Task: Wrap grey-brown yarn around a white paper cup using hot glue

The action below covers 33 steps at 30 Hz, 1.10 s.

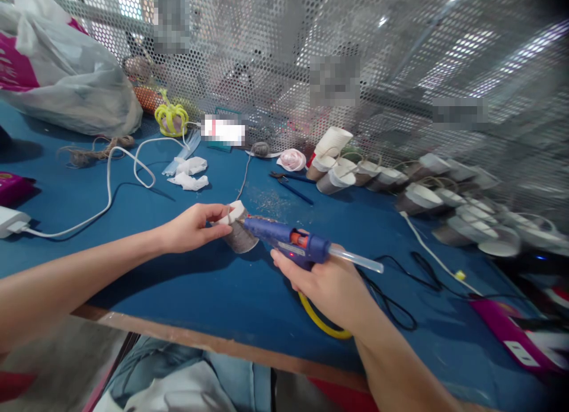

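My left hand (198, 227) is closed on a small paper cup (241, 239) at the middle of the table. The cup is tipped on its side or tilted; its outside is grey-brown and a white part shows at the top by my fingertips. My right hand (326, 281) grips a blue hot glue gun (284, 237) with a red light lit on its side. A clear glue stick (358, 259) sticks out of its back end. The nozzle points left and meets or nearly meets the cup near its white part; the exact contact is too small to tell.
Grey cord runs back from the cup to a small ball (260, 149). Behind lie pliers (291, 185), a pink fabric rose (292, 159) and crumpled white tissue (189, 173). Several cups with handles (422, 198) crowd the right. A yellow ring (322, 323) lies under my right wrist.
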Tool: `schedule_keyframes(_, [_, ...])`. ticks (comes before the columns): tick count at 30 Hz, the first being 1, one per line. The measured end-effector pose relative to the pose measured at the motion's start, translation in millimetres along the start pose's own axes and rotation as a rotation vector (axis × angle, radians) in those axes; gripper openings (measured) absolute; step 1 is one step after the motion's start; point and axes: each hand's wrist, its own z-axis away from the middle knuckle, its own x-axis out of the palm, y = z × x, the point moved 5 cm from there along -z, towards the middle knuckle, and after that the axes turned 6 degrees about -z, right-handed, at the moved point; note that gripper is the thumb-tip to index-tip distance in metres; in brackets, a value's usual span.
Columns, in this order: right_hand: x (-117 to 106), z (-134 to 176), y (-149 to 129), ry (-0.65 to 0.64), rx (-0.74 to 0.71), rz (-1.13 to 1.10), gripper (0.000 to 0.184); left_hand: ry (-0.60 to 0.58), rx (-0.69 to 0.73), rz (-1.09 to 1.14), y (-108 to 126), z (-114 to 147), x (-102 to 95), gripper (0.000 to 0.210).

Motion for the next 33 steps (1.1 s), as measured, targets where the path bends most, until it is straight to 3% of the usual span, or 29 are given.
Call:
schedule_keyframes(7, [2.0, 0.5, -3.2, -0.028, 0.021, -0.097, 0.017, 0.001, -0.006, 0.0, -1.1, 0.1, 0.0, 0.017])
schedule_keyframes(15, [2.8, 1.8, 0.9, -0.021, 0.039, -0.046, 0.024, 0.006, 0.009, 0.001, 0.6, -0.3, -0.9, 0.016])
schedule_keyframes(22, [4.0, 2.8, 9.3, -0.067, 0.19, -0.08, 0.028, -0.013, 0.039, 0.023, 3.3, 0.2, -1.1, 0.014])
schedule_keyframes(28, [3.8, 2.8, 11.0, -0.108, 0.314, -0.257, 0.03, -0.014, 0.032, -0.007, 3.0, 0.3, -1.1, 0.015])
schedule_keyframes(33, [0.5, 0.7, 10.9, -0.094, 0.305, -0.28, 0.032, -0.018, 0.029, -0.022, 3.0, 0.2, -1.4, 0.016])
